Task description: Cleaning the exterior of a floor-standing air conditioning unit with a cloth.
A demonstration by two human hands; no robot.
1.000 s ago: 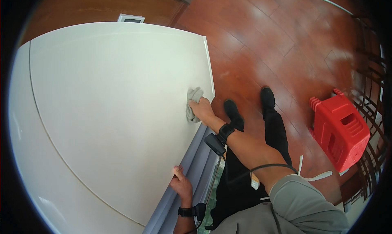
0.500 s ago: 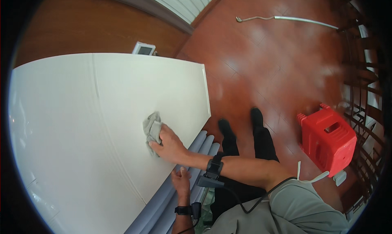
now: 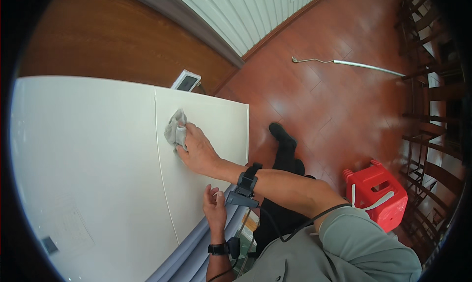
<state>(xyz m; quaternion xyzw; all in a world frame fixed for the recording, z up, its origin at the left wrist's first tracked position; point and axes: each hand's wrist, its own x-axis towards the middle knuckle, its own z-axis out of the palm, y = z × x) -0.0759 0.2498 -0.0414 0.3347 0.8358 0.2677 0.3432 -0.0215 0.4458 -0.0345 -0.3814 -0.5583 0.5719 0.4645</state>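
A crumpled grey cloth (image 3: 176, 128) is bunched under the fingers of my right hand (image 3: 197, 153), which presses it against a glossy white panel (image 3: 118, 183). The cloth lies just right of a thin seam running down the panel. Closer to me, my left hand (image 3: 215, 208) hovers by the panel's near edge, empty, its fingers loosely bent and apart. Dark straps with small devices circle both wrists, and a black cable hangs from each.
A small white box with a dark screen (image 3: 186, 80) stands behind the panel's far edge. Grey-blue folded fabric (image 3: 196, 250) hangs along the near edge. On the reddish floor are a red plastic stool (image 3: 376, 196), a white tube with a cord (image 3: 368, 66) and dark wooden chairs (image 3: 430, 134).
My right hand has moved the cloth away from me, up toward the panel's far edge. My left hand has risen slightly, fingers opening. The view has shifted, and one foot has moved.
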